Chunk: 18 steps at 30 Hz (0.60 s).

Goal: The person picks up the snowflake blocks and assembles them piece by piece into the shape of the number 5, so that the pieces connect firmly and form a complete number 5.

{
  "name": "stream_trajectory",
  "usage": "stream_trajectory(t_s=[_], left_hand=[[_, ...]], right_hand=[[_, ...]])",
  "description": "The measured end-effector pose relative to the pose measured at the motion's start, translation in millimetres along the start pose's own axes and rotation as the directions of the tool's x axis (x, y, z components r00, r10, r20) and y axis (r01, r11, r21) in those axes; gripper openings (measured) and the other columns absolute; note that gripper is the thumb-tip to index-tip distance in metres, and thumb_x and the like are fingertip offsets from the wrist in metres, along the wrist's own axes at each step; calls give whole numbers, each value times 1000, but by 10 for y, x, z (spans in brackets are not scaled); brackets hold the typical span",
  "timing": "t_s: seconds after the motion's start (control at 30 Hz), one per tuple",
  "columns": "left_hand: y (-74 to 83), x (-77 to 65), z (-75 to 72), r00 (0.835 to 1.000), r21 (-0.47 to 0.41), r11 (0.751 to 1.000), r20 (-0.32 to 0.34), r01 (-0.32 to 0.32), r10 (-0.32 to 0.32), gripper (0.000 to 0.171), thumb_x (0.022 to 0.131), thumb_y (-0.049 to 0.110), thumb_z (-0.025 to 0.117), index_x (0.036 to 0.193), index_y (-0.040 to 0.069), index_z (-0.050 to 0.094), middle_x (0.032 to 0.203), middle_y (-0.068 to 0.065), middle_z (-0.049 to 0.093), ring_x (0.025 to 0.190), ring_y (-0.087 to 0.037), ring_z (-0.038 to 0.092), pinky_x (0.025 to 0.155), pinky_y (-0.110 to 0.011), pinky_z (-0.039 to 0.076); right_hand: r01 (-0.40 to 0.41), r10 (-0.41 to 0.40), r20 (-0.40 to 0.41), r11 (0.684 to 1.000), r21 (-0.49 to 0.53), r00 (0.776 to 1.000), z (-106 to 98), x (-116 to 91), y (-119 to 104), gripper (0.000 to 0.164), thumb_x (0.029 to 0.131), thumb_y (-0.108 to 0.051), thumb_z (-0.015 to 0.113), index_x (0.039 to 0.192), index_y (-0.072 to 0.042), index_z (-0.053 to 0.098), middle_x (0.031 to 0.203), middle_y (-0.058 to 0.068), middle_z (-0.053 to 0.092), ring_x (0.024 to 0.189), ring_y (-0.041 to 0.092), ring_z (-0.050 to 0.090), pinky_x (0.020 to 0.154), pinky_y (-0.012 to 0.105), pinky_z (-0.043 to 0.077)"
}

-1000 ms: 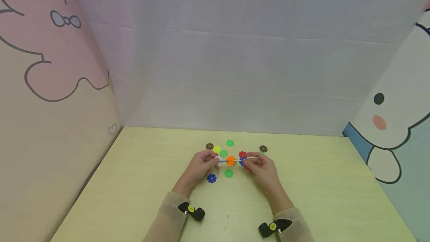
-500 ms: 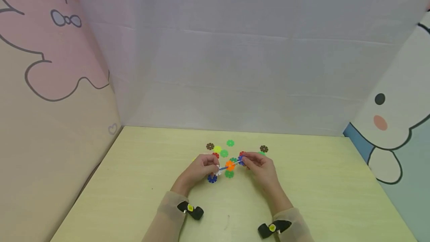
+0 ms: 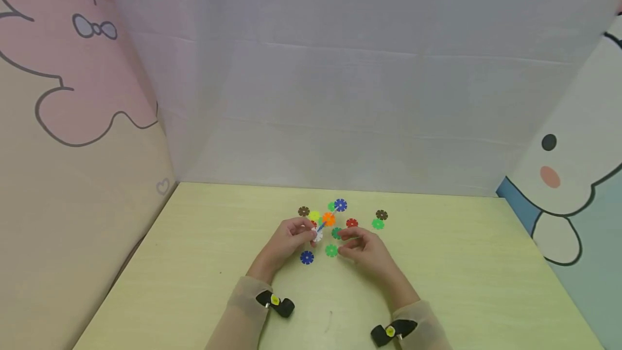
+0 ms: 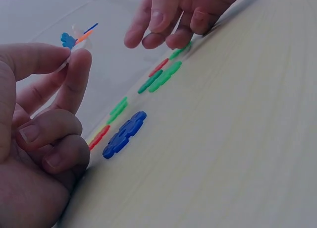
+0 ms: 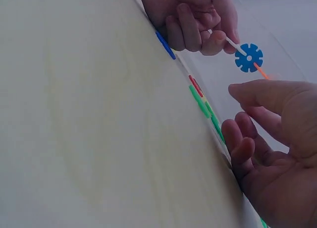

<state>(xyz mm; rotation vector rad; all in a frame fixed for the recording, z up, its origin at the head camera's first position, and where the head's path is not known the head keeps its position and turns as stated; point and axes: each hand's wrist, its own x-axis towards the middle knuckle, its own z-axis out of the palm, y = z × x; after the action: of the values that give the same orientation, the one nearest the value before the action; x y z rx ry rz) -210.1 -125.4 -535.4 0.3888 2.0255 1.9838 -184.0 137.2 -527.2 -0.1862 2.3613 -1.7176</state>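
Disc chain point(image 3: 329, 219) juts from left hand point(image 3: 290, 239).

Your head view looks forward and down from above, the widest and farthest off, taking in the counter point(image 3: 194, 253), the pale cloth point(image 3: 311, 96) behind it, your left grip point(image 3: 288, 239), your right grip point(image 3: 369, 251), and the left wrist camera point(image 3: 275, 302) and right wrist camera point(image 3: 391, 331). The left wrist view looks from close by, low across the counter and tilted, with your left grip crowding its left edge and your right grip at the top. The right wrist view is just as near and tilted, your right grip large at lower right, your left grip at the top. All three share both grips, the joined discs point(image 3: 329, 219) and the blue disc point(image 3: 303, 257) lying on the counter.
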Motion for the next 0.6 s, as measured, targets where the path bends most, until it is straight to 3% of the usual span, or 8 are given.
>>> stream_trajectory(t_s=[0.13,0.37,0.6], left_hand=[[18,2,8,1000,-1,1000,-10,22,-22,1,105,5,69,105,4,68,82,0,77,65,-15,47,61,-23,37],[16,14,-4,997,25,997,-23,71,-70,15,105,11,73,111,0,64,89,-5,79,67,-15,46,62,-23,37],[-7,17,-16,993,12,993,-28,115,-114,10,107,12,71,107,6,64,92,-9,81,56,-13,42,54,-22,34]], right_hand=[[39,-34,39,993,-115,999,58,-21,13,33,95,-18,87,127,-15,78,112,1,73,97,19,66,83,31,55],[155,-128,108,943,-294,986,86,-29,31,35,95,-21,85,130,-19,80,112,-3,66,98,17,59,83,31,51],[217,-182,133,918,-331,974,86,-37,12,26,91,-17,90,116,-16,84,103,-3,66,94,16,58,83,29,50]])
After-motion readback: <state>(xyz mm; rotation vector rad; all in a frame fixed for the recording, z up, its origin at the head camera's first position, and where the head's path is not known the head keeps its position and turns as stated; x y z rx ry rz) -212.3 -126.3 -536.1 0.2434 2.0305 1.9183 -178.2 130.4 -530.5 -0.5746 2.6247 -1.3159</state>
